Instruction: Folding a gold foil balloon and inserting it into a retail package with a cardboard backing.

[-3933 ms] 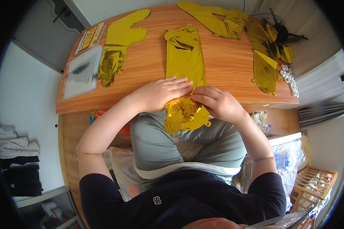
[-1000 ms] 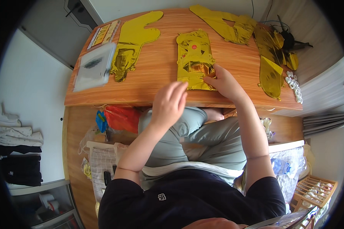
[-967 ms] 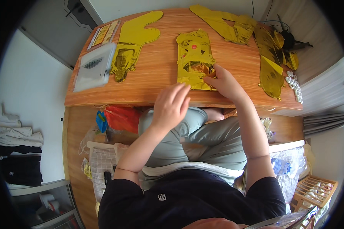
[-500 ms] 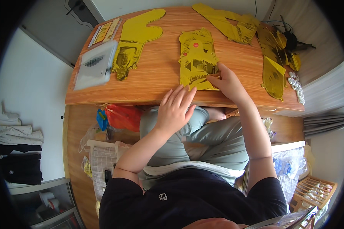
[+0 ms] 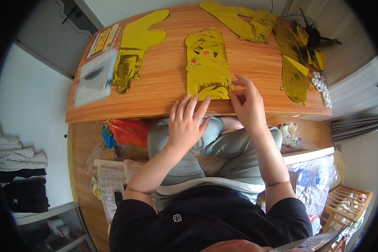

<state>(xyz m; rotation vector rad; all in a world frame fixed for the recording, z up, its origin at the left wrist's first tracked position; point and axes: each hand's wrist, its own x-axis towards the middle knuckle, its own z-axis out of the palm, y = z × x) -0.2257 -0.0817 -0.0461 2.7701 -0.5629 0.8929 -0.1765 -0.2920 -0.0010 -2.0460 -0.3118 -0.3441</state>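
Observation:
A gold foil balloon (image 5: 208, 75), flat and folded into a rough rectangle, lies in front of me on the wooden table, with small red spots on its upper half. My left hand (image 5: 185, 119) lies palm down at the table's near edge, fingers spread, the tips on or beside the balloon's near edge. My right hand (image 5: 248, 103) is at the balloon's near right corner. Its thumb tip is close to or touching that corner, and the index finger points away from the thumb; nothing shows between them.
On the table (image 5: 164, 75), another flat gold foil balloon (image 5: 140, 40) lies left of centre, beside a stack of clear plastic bags (image 5: 94, 77). More gold foil (image 5: 243, 23) lies at the back right, near a black object (image 5: 313, 35). Small white rings (image 5: 322, 88) sit at the right edge.
My right hand has slid down the balloon's right side to its near corner, and its fingers have spread. The left hand stays at the near edge. The whole view has shifted slightly.

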